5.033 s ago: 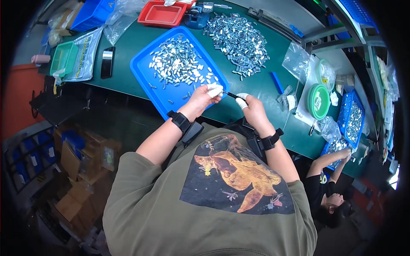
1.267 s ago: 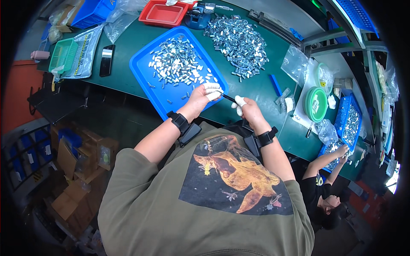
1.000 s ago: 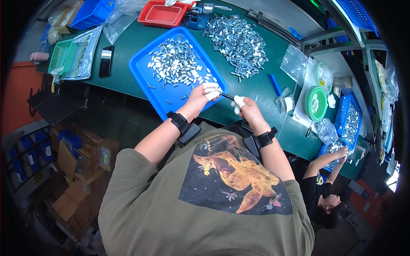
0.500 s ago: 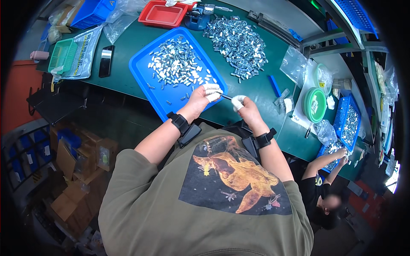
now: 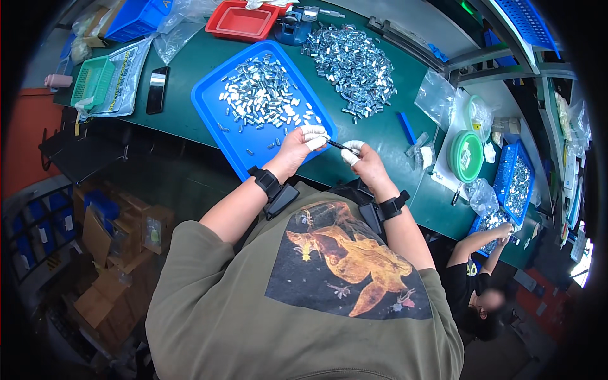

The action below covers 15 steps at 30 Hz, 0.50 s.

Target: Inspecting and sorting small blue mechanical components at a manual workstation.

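White finger covers sit on the fingertips of both hands. Over the near right edge of the blue tray [image 5: 209, 120], my left hand [image 5: 299, 147] is closed in a pinch; whatever lies between its fingertips is too small to make out. My right hand [image 5: 366, 163], just beyond the tray's corner, grips a slim dark pen-like rod [image 5: 335, 144]. The rod's far end reaches the left fingertips. Many small shiny metal pieces [image 5: 256, 95] lie heaped in the tray, with a few scattered near its front.
A larger pile of similar pieces [image 5: 351, 69] lies on the green table right of the tray. Behind stand red trays [image 5: 244, 22] and a micrometer on a stand [image 5: 294, 28]. A phone [image 5: 156, 90] lies left. At far right, a co-worker's hands [image 5: 503, 231] are over blue baskets.
The rod and my right fingers have shifted very slightly. My left hand stays nearly still. At the far right, the co-worker's hands have moved a little.
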Available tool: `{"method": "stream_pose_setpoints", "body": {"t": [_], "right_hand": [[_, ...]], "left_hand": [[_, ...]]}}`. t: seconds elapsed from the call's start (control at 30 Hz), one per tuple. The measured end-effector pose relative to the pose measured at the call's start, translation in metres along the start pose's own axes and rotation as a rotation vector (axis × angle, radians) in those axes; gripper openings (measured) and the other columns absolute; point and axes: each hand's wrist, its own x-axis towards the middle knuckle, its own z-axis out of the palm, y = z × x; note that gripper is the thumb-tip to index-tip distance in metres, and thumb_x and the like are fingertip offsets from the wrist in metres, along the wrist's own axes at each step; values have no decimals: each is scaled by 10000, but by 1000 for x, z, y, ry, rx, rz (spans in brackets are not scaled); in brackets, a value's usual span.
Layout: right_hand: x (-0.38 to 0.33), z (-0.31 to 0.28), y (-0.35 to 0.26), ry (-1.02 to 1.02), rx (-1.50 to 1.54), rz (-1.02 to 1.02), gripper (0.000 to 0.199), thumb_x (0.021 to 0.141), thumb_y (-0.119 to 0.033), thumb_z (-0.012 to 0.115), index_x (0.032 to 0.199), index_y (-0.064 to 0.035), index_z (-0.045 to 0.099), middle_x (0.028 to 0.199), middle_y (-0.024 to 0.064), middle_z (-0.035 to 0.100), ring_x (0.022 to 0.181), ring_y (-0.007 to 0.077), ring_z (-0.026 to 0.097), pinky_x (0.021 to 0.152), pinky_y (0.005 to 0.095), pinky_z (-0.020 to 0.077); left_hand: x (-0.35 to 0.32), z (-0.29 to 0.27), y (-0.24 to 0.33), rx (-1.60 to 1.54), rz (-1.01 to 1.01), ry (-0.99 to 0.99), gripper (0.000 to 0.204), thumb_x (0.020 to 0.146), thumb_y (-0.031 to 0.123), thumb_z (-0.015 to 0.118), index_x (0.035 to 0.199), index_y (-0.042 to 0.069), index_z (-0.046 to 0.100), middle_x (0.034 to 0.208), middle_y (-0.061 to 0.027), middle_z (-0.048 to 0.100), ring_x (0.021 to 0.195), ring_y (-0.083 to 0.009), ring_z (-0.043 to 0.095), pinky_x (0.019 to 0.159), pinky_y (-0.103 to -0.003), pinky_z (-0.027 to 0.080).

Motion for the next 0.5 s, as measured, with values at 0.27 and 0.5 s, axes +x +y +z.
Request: {"method": "stream_pose_setpoints", "body": {"t": [0.27, 0.5], "right_hand": [[5, 5, 11, 140, -27, -161, 211, 818, -218, 525, 768, -23, 585, 606, -28, 493, 534, 62, 415, 491, 203, 329], [3, -9, -6, -67, 7, 206, 198, 822, -207, 517, 795, -21, 579, 616, -29, 488, 546, 51, 414, 485, 200, 322]], "left_hand": [[2, 1, -1, -8, 11, 19, 224, 769, 66, 567, 985, 21, 524, 895, -58, 586, 782, -115, 560, 715, -226, 450], [3, -2, -1, 52, 13, 8, 210, 765, 73, 579, 965, 27, 536, 866, -54, 593, 767, -116, 566, 708, -225, 452]]}}
